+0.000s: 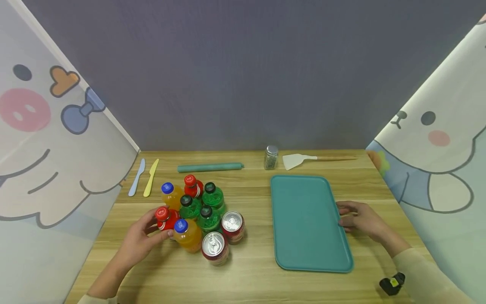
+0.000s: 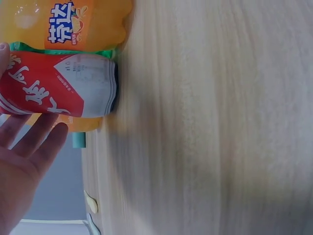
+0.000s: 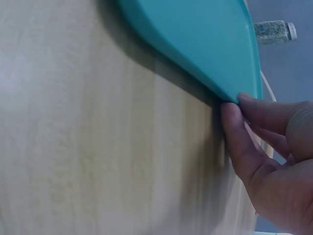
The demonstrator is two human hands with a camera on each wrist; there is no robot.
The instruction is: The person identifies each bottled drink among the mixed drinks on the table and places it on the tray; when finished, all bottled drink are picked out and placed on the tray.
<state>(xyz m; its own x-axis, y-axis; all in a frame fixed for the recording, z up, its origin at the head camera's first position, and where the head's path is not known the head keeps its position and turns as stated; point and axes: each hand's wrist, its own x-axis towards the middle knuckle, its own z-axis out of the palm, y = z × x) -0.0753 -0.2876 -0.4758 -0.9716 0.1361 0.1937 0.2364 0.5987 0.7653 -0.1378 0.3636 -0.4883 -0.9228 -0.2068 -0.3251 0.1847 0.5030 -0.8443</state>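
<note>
At the left of the head view, my left hand (image 1: 141, 238) grips a red-capped red bottle (image 1: 168, 217) between thumb and fingers. Its red and white side, with its base at the wood, shows in the left wrist view (image 2: 54, 83). Orange soda bottles (image 1: 188, 236) with blue caps, green bottles (image 1: 209, 218), another red bottle (image 1: 193, 186) and two soda cans (image 1: 215, 248) stand packed beside it. On the other side, my right hand (image 1: 362, 219) pinches the right rim of a teal tray (image 1: 309, 223); thumb and forefinger meet at its edge in the right wrist view.
Along the back lie a blue knife (image 1: 137, 177), a yellow knife (image 1: 151, 177), a teal rod (image 1: 210, 167) and a white spatula (image 1: 298, 159). A glass shaker (image 1: 271, 158) stands among them. A small black object (image 1: 392, 283) sits by the right sleeve.
</note>
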